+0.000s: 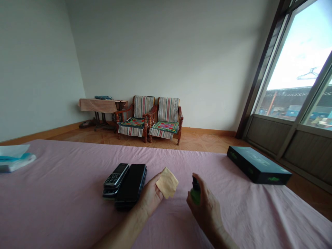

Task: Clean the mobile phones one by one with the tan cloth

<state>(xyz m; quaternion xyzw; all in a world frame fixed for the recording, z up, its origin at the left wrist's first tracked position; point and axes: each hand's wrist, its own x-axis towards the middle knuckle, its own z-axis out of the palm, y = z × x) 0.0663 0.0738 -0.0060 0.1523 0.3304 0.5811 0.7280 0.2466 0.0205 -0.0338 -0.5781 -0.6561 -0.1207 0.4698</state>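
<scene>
Head camera showed a small cloth [168,183], pale yellow, thin and with uneven edges, in the left hand [152,195], which gripped it at its near side above the pink sheet [64,200]. Beside it, the right hand [209,207] was closed around a green spray bottle [195,197], with the index finger on its black nozzle [196,183]; how much liquid was inside, I could not tell. Left of the hands lay two small stacks, close together: a keypad phone [117,175] on top of one, a black flat phone [131,182] on the other. At right, a dark box [259,164] was shut and carried green marks, too small for reading. At far left was a white and blue packet [18,162] with a white sheet at its top.
</scene>
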